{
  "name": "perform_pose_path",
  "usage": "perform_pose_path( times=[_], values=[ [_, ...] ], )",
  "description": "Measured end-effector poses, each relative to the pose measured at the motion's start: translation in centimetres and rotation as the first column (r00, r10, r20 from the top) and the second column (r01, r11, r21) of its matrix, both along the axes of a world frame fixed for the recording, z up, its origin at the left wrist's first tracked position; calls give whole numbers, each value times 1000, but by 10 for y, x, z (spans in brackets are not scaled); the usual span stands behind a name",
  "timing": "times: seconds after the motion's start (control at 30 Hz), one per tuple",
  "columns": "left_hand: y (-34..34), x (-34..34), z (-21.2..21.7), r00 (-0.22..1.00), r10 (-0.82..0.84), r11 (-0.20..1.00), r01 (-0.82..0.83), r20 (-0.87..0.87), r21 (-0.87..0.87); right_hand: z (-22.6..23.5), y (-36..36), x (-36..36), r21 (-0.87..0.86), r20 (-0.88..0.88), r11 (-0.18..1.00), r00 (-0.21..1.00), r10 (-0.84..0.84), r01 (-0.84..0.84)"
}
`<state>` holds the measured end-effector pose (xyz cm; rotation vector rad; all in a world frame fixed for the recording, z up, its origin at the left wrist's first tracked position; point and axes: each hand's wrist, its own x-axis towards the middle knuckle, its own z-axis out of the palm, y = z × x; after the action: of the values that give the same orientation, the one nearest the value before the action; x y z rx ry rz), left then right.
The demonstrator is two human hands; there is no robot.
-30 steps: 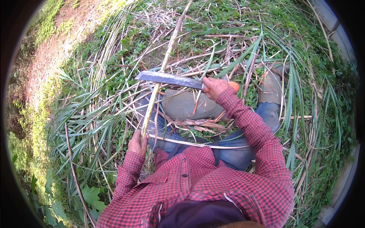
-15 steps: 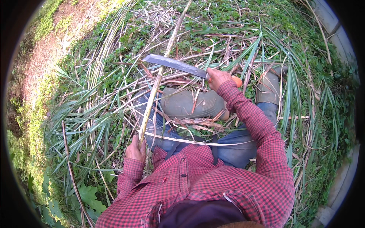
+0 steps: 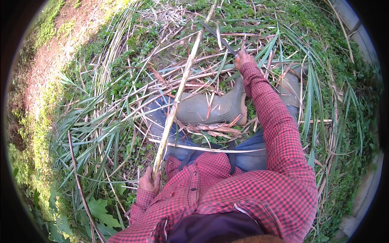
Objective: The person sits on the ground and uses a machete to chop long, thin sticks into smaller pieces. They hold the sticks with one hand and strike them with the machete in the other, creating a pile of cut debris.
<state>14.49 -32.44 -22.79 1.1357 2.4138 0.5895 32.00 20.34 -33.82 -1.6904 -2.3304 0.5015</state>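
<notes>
A long pale cane stalk (image 3: 188,69) slants from low on the left up past the far side of the picture. Its near end is wrapped in the fingers of my left hand (image 3: 149,181), beside my left hip. Farther out, my right hand (image 3: 245,60) is closed round the orange handle of a machete (image 3: 222,38). The blade points away and left, seen nearly edge-on, its tip close to the stalk's upper part; whether they touch I cannot tell. Partway along, the stalk crosses over my bent leg, next to the rubber boot (image 3: 210,107).
Dry husk shreds (image 3: 219,128) lie around my boots. A thin pale strip (image 3: 202,149) lies across my lap. Long green leaves and cut stalks (image 3: 107,60) heap up on the left. Bare brown ground (image 3: 60,60) is beyond them; a grey edging (image 3: 362,44) runs along the right.
The machete has moved away from me along the stalk, my right arm stretching out, and its blade has turned edge-on. My left hand has drawn slightly nearer with the stalk's end.
</notes>
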Motion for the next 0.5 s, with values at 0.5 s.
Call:
perform_pose_path(
  times=[0.5],
  values=[
    [5,0,-2,679,211,977,-171,703,-129,25,-39,17,-23,241,928,899,365,-371]
  ],
)
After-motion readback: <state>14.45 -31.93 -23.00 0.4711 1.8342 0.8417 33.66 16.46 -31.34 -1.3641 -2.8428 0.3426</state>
